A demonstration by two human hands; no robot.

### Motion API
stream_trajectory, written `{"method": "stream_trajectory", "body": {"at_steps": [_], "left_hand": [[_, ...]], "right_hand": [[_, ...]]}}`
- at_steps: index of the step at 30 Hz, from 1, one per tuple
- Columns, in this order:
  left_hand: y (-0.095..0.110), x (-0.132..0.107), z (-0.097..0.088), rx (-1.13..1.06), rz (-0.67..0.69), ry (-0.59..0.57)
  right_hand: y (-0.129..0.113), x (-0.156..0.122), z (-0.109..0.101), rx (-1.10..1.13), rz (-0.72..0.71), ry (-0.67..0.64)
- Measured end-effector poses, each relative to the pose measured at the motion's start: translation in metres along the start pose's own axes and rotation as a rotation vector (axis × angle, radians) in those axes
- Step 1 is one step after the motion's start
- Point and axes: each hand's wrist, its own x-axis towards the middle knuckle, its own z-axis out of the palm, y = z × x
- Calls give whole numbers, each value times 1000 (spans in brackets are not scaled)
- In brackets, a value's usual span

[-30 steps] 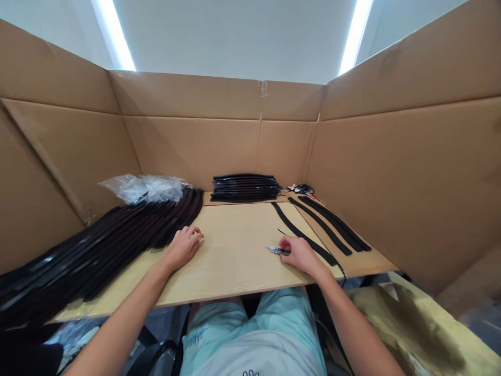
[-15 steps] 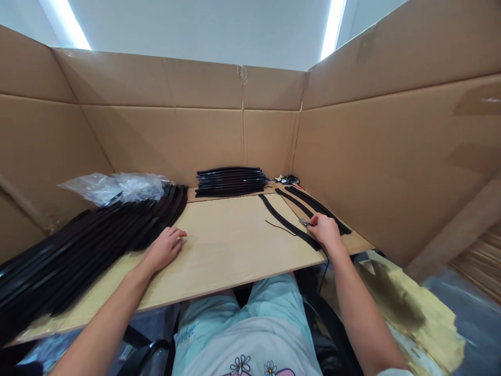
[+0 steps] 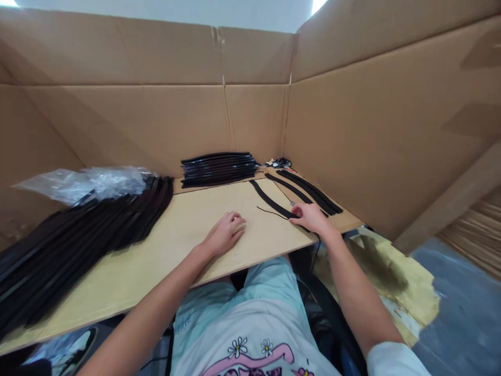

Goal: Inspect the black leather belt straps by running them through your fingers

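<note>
This looks like a piecework station in a small factory or workshop, improvised rather than built. A bare plywood table [image 3: 188, 230] is walled on its left, far and right sides by tall sheets of brown cardboard [image 3: 156, 120]. Along the table's left edge lies a big heap of identical long black strips [image 3: 78, 235], with a crumpled clear plastic bag [image 3: 86, 183] at its far end. A neat smaller stack [image 3: 217, 168] sits at the far edge. A few loose strips [image 3: 309, 190] lie by the far right corner. Past the right edge there is grey concrete floor [image 3: 462, 303], and overhead a strip light [image 3: 318, 5].
</note>
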Motion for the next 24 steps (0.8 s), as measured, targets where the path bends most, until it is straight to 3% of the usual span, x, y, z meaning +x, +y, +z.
{"method": "stream_trajectory", "body": {"at_steps": [3, 7, 12, 16, 20, 24], "left_hand": [[19, 44, 24, 15, -31, 10], [22, 80, 48, -20, -145, -17], [14, 90, 58, -184, -208, -41], [14, 90, 60, -164, -240, -27], [15, 90, 59, -308, -352, 146], [5, 87, 36, -814, -525, 441]], "right_hand": [[-4, 0, -1, -20, 18, -17], [-4, 0, -1, -27, 34, -24], [3, 1, -4, 53, 0, -19], [9, 2, -7, 87, 1, 5], [12, 1, -11, 118, -28, 36], [10, -2, -12, 77, -33, -12]]}}
